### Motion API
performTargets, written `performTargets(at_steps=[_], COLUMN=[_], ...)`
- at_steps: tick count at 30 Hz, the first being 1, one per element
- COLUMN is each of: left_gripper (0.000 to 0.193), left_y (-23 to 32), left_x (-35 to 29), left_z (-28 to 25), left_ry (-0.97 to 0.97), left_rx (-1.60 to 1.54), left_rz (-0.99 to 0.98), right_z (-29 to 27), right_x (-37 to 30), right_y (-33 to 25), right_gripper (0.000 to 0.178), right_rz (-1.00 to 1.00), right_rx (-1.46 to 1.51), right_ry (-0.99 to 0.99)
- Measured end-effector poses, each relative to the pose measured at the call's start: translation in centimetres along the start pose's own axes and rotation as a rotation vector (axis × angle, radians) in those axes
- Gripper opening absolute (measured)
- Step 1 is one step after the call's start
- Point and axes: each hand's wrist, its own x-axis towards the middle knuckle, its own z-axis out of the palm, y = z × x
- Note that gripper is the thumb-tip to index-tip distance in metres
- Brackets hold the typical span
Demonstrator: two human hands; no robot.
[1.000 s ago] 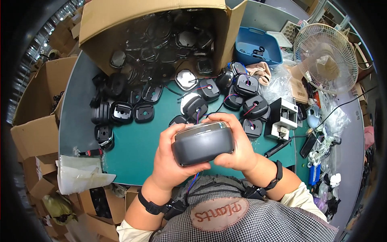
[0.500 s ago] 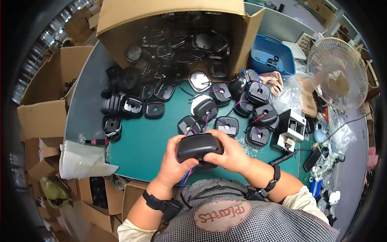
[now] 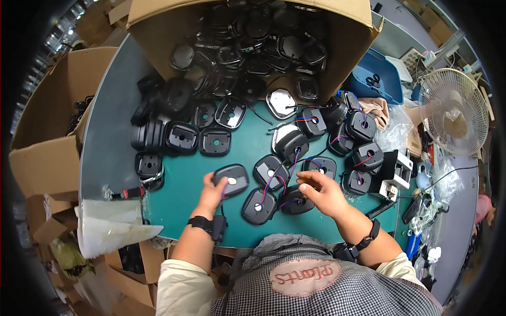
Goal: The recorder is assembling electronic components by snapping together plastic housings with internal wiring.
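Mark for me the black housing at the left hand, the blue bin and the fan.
Black housing [image 3: 238,175]: head view, on its flat face.
Blue bin [image 3: 389,97]: head view, on its wall.
Fan [image 3: 454,116]: head view, guard's centre.

i have the left forearm [image 3: 195,245] aimed at one o'clock, the left hand [image 3: 210,190] pinching between thumb and fingers; the right forearm [image 3: 352,222] aims at ten, the right hand [image 3: 324,195] loosely curled, thumb and fingertips apart.
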Motion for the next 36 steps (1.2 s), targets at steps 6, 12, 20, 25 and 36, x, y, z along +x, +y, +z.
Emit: performTargets(at_steps=[6,12,20,25,36], left_gripper=[0.086,0.059,0.082,0.08,0.055], left_y=[9.5,20.8,22.0,19.1,27.2], left_x=[0.8,7.7,22.2,25.3,12.9], left_z=[1.4,1.8,19.6,25.5,16.4], left_ry=[-0.302,-0.192,-0.331,-0.134,-0.26], left_rx=[0.71,0.666,0.551,0.479,-0.315], left_rz=[0.02,0.539,0.079,-0.061,0.313], right_z=[0.1,-0.2,-0.9,-1.9,-2.4], right_x=[1.2,1.2,-2.2,-5.5,-6.4], right_y=[-0.1,2.0,1.1,1.2,2.2], right_gripper=[0.039,0.035,0.032,0.03,0.031], right_rz=[0.053,0.075,0.069,0.159,0.015], right_rx=[-0.051,0.009,-0.145,-0.161,-0.102], right_ry=[0.072,0.26,0.396,0.488,0.432])
